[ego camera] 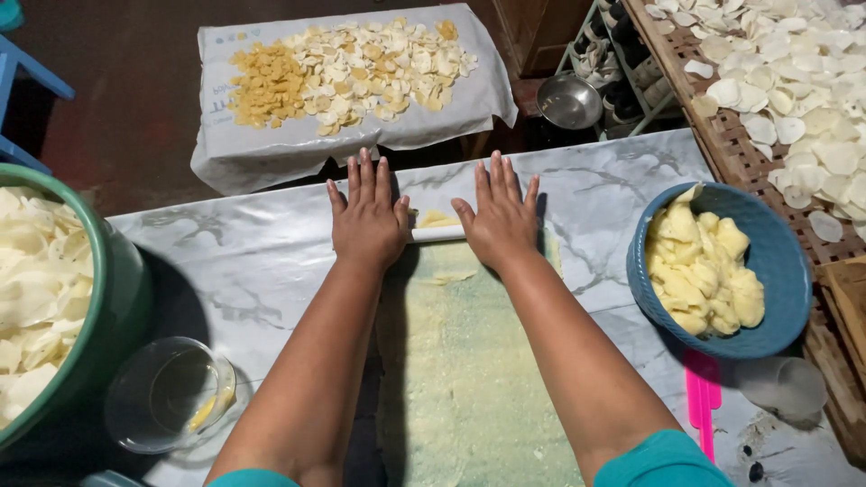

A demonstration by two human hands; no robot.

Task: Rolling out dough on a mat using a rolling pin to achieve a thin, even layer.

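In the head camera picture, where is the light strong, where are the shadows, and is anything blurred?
Head view: bright on the marble-patterned tabletop; dark floor behind; the green plastic basin casts a shadow; both hands, left and right, look sharp.

White rolling pin point(438, 234) mostly hidden under both flat hands, left hand point(366, 219), right hand point(499, 219), green basin point(117, 298) left of them cut by the frame edge, far end of the dough sheet point(469, 361) covered, pink tool point(702, 397) partly under the blue bowl point(785, 271)

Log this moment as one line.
left hand flat on white rolling pin | right hand flat on it | pin on thin pale dough sheet | blue bowl of yellow dough lumps right
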